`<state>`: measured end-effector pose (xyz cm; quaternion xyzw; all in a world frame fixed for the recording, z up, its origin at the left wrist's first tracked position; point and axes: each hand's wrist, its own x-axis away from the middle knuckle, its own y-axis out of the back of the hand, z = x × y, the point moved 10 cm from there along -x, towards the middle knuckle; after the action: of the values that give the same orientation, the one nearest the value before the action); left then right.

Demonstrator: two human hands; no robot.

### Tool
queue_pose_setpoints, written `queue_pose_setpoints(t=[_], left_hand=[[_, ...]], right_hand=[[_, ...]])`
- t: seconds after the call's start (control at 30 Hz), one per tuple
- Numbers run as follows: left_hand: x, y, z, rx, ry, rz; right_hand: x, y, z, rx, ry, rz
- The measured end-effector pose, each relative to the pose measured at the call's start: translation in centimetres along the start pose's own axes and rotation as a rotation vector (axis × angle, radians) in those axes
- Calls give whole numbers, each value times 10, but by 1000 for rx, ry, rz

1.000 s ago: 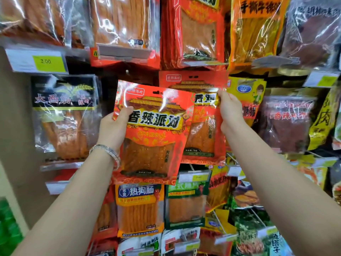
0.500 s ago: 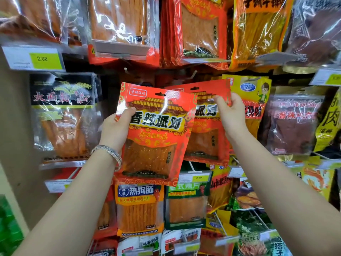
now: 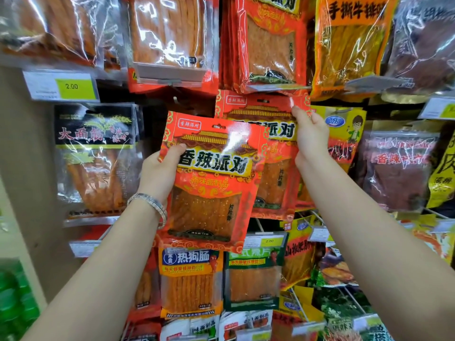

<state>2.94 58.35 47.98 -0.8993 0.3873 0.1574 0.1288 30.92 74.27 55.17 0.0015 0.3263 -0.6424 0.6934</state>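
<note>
Left hand: my left hand (image 3: 160, 173) grips the front packet (image 3: 209, 183) by its left edge. My thumb lies across the printed face and my fingers are hidden behind it.
Front packet: a red bag of spicy gluten sheets with a yellow title band and a clear window low down. I hold it up before the hanging display, slightly tilted, its right top corner lower than its left.
Right hand: my right hand (image 3: 311, 136) pinches the rear packet (image 3: 275, 183) near its top right corner, fingertips on the red header.
Rear packet: the same red bag, up and to the right of my left hand and closer to the rack. Its top edge is just under the row of bags above. I cannot tell whether it hangs on a peg.
Overlap: the front packet covers the rear packet's lower left part.
Wrist: a silver bracelet (image 3: 150, 205) sits on my left wrist.
Left of my left hand: a black packet (image 3: 96, 153) of orange strips, and above it a price label (image 3: 71, 86) reading 2.00.
Below my left hand: an orange packet (image 3: 190, 281) with a blue band, and beside it a green packet (image 3: 253, 276).
Right of my right hand: a yellow packet (image 3: 349, 129) with a cartoon face, partly behind my hand, then a dark clear packet (image 3: 398, 168).
</note>
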Motion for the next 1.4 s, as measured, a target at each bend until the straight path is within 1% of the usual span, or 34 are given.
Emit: queue_pose_setpoints(t=[0.13, 0.27, 0.37, 0.43, 0.53, 0.57, 0.6, 0.67, 0.7, 0.77, 0.83, 0.9, 0.97, 1.0, 1.07, 1.13, 1.17, 1.23, 1.4], left_hand=[[1, -1, 0, 4, -1, 1], [2, -4, -1, 9, -2, 9], [3, -9, -3, 38, -18, 14], [3, -14, -4, 58, -28, 16], [2, -23, -5, 73, -40, 24], [3, -26, -5, 78, -40, 29], [2, -31, -5, 85, -42, 36], [3, -42, -6, 96, -51, 58], [4, -48, -7, 103, -54, 69], [6, -61, -11, 111, -68, 85], [5, -73, -15, 80, -108, 112], [4, -83, -24, 46, -202, 140], [5, -87, -41, -21, -355, 119], [8, -87, -52, -83, -444, 83], [18, -93, -77, -259, -645, 29], [29, -108, -97, -408, -796, 45], [32, -117, -103, -445, -828, 75], [34, -131, -109, -450, -840, 146], [31, -138, -104, -368, -760, 206]], right_hand=[[-6, 1, -2, 111, 23, -50], [-14, 5, -6, 160, 64, -53], [-16, 8, -12, 366, 87, -48], [-11, 14, -9, 451, 151, -71], [6, 24, 10, 512, 318, -160], [11, 25, 12, 480, 336, -152], [13, 23, 9, 411, 303, -107], [19, 7, -2, 273, 174, 54], [22, 0, -5, 282, 141, 115], [25, -5, -4, 324, 155, 157], [22, -2, -2, 252, 159, 153], [18, 8, 9, 197, 189, 110], [13, 14, 22, 241, 241, 73], [14, 14, 30, 290, 287, 77], [11, 14, 41, 367, 362, 59], [7, 12, 48, 367, 393, 59], [6, 9, 50, 369, 404, 60], [2, 4, 51, 392, 416, 43], [-11, -3, 44, 398, 367, 12]])
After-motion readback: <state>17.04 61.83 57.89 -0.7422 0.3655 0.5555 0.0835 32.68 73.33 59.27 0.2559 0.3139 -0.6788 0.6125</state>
